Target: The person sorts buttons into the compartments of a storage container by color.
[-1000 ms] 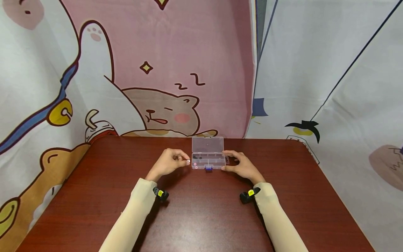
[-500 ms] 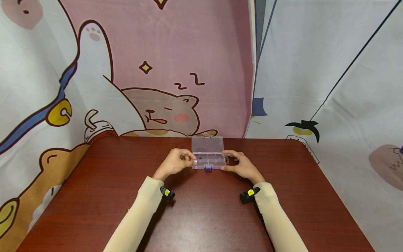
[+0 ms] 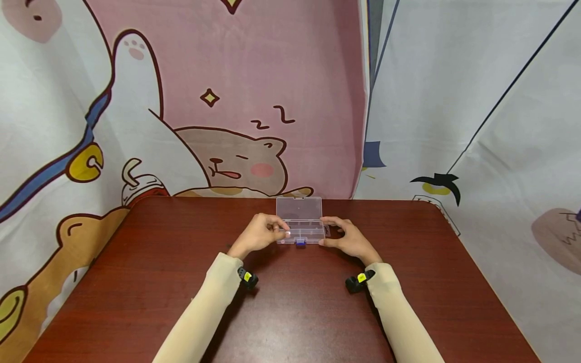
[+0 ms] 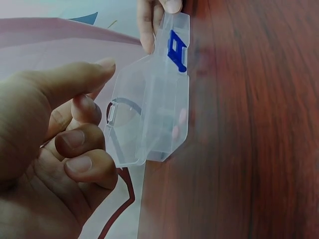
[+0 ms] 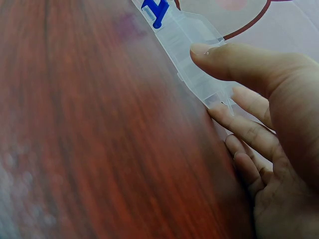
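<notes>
A clear plastic compartment box [image 3: 310, 233] stands at the table's far edge, its see-through lid [image 3: 299, 207] raised at the back. On its front side is a blue latch [image 4: 176, 51]. My left hand [image 3: 260, 233] is over the box's left part, thumb and forefinger pinching a small white piece [image 3: 288, 233]. That piece is hidden in the left wrist view, where the other fingers curl loosely. Small pink pieces [image 4: 180, 122] show through the box wall at its left end. My right hand [image 3: 347, 239] grips the box's right end between thumb and fingers.
The dark red-brown wooden table [image 3: 299, 307] stretches out in front of the box. Behind it hangs a pink and white cloth [image 3: 317, 101] with cartoon animals. Black cameras sit on both wrists, such as the left wrist camera [image 3: 248, 278].
My left hand has moved right, from beside the box to over its left compartments, still pinching the white piece. The right hand and the box have stayed in place.
</notes>
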`<state>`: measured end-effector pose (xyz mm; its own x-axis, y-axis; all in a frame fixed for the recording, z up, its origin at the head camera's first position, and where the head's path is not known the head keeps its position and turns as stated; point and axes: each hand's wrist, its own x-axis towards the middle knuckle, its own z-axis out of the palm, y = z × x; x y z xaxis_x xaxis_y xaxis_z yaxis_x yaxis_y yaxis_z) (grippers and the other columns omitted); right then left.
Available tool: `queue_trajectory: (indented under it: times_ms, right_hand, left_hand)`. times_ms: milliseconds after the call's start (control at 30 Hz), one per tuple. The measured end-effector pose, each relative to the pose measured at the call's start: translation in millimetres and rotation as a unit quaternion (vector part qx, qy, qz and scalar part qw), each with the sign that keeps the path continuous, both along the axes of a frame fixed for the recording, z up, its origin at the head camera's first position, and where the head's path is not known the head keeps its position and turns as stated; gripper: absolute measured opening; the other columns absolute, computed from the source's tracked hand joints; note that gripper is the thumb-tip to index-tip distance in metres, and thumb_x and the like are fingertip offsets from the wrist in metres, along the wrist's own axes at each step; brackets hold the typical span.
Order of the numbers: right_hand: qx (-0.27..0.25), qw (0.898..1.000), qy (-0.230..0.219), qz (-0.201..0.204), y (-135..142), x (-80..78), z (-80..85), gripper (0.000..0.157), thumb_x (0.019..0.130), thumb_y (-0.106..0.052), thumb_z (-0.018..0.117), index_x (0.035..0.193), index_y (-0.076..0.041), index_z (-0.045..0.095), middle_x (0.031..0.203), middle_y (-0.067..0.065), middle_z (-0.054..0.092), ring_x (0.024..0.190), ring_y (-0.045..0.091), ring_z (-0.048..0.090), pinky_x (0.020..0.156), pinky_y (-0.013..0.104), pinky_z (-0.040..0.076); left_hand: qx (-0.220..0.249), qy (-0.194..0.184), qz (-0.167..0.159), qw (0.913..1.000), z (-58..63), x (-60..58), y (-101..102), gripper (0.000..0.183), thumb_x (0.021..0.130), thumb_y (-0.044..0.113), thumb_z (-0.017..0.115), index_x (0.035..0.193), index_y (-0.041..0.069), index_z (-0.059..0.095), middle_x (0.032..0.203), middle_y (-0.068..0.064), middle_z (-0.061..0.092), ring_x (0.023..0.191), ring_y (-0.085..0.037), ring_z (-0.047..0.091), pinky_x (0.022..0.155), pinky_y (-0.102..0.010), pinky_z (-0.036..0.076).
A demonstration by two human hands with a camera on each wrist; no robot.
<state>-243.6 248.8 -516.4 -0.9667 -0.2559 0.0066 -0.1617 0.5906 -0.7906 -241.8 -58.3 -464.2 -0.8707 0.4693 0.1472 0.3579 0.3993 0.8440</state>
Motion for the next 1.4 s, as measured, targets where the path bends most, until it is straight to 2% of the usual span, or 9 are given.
queue_trajectory:
  times_ms: [733,933,1167,1400]
  right_hand:
    - [0.0,1.0,0.002,0.0,-1.0,1.1,1.5,0.067,0.08,-0.042,0.087,0.14,-0.034,0.059,0.14,0.0,0.061,0.13,0.025,0.046,0.109,0.049,0.04]
    - [0.002,1.0,0.002,0.003,-1.3,0.8,0.8,0.069,0.08,-0.043,0.087,0.141,-0.031,0.059,0.14,0.004,0.061,0.13,0.027,0.047,0.109,0.052,0.04]
    - [-0.004,1.0,-0.008,-0.002,-1.3,0.8,0.6,0.066,0.08,-0.04,0.087,0.14,-0.034,0.059,0.139,0.001,0.06,0.13,0.024,0.046,0.11,0.049,0.039]
    - [-0.004,1.0,-0.006,0.0,-1.5,1.6,1.5,0.067,0.081,-0.041,0.087,0.141,-0.033,0.059,0.14,0.003,0.06,0.13,0.026,0.046,0.109,0.05,0.04]
  left_hand:
    - [-0.035,0.008,-0.007,0.9993,2.1,-5.7,30.5,0.004,0.089,0.013,0.079,0.093,0.012,0.079,0.069,0.002,0.056,0.06,-0.007,0.047,0.054,-0.022,0.039]
    - [-0.039,0.007,-0.007,0.9992,2.5,-9.4,38.4,0.005,0.088,0.01,0.079,0.093,0.011,0.079,0.067,0.002,0.055,0.057,-0.007,0.046,0.054,-0.021,0.038]
    - [-0.052,0.01,-0.004,0.9986,1.7,-14.5,44.8,0.005,0.088,0.012,0.079,0.093,0.012,0.08,0.066,0.004,0.056,0.058,-0.006,0.048,0.055,-0.021,0.039]
    - [-0.064,0.006,-0.007,0.9979,1.2,-17.9,48.6,0.005,0.089,0.014,0.079,0.094,0.013,0.08,0.063,0.005,0.056,0.056,-0.006,0.047,0.053,-0.022,0.039]
